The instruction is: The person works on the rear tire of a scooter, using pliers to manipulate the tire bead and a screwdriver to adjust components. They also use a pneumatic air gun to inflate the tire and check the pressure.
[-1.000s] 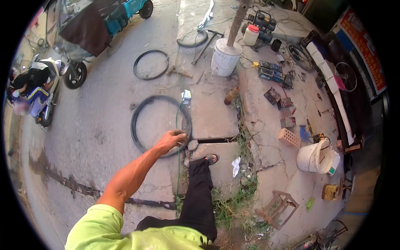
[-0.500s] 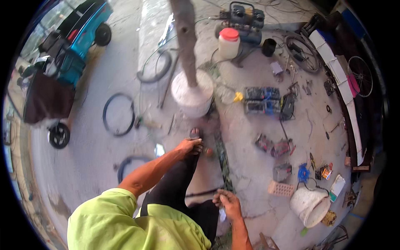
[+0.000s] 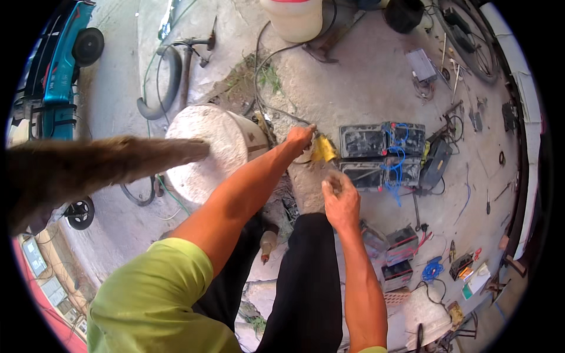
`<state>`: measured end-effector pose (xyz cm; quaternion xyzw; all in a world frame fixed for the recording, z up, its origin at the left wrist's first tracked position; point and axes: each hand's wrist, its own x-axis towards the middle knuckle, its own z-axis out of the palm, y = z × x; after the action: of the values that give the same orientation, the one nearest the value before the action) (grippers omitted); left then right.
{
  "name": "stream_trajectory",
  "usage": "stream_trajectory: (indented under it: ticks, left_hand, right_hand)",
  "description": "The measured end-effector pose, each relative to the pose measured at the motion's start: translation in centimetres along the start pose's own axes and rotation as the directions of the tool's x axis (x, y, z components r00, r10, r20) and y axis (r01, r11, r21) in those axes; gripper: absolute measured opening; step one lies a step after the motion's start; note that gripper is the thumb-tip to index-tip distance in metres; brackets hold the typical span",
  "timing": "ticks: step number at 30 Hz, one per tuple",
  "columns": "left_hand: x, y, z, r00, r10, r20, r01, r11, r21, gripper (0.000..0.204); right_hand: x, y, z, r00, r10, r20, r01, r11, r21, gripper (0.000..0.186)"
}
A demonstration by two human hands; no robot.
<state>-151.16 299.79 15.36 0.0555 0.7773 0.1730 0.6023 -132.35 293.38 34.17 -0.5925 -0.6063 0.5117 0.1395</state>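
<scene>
My left hand point(image 3: 300, 139) is stretched forward with its fingers closed. A dark cable point(image 3: 285, 113) on the ground runs up to these fingers; what they grip is hidden. Right behind my right hand's fingertips lies a yellow object point(image 3: 323, 149), blurred, its kind unclear. My right hand point(image 3: 342, 200) is held low, fingers loosely curled and thumb apart, with nothing clear between them. Just right of the yellow object stand several black batteries point(image 3: 363, 141), joined by blue wires point(image 3: 399, 156). A small bottle point(image 3: 269, 240) lies on the ground between my legs.
A wooden post point(image 3: 112, 167) rises from a round whitish footing point(image 3: 206, 147) at my left. A pale tub point(image 3: 294, 20) and a pick-like tool point(image 3: 332, 44) lie ahead. To the right are a dark charger-like box point(image 3: 436, 163), more batteries point(image 3: 400, 247) and scattered tools.
My body has come forward, close to the post and batteries. Both hands have moved from over my legs to around the yellow object. The left hand has reached across beyond the footing.
</scene>
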Motion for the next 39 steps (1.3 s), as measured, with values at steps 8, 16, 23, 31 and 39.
stream_trajectory:
  ticks: [8, 16, 23, 31, 39]
  left_hand:
    - [-3.5, 0.6, -0.2, 0.977, 0.210, 0.031, -0.199, 0.956, -0.214, 0.036]
    - [-5.2, 1.2, -1.5, 0.997, 0.061, -0.042, -0.073, 0.836, -0.545, 0.029]
    - [-1.5, 3.1, -5.4, 0.978, -0.009, -0.210, -0.098, 0.865, -0.491, 0.048]
    - [-13.2, -5.5, -9.6, 0.985, 0.142, 0.101, -0.153, 0.982, 0.111, 0.054]
    - [-22.1, -15.2, -13.3, 0.885, -0.006, 0.465, -0.263, 0.819, 0.510, 0.036]
  right_hand:
    - [11.4, 1.4, 2.4, 0.991, -0.064, 0.114, 0.114, 0.853, -0.510, 0.057]
    - [11.2, -2.1, 1.1, 0.911, 0.283, 0.301, -0.063, 0.815, -0.576, 0.059]
    - [5.8, -1.2, -1.3, 0.920, 0.339, 0.198, -0.212, 0.853, -0.477, 0.064]
    - [-3.8, 0.8, -2.6, 0.998, 0.044, -0.045, -0.052, 0.981, -0.189, 0.052]
    - [-47.0, 10.2, -2.8, 0.563, 0.721, -0.405, -0.608, 0.693, 0.387, 0.038]
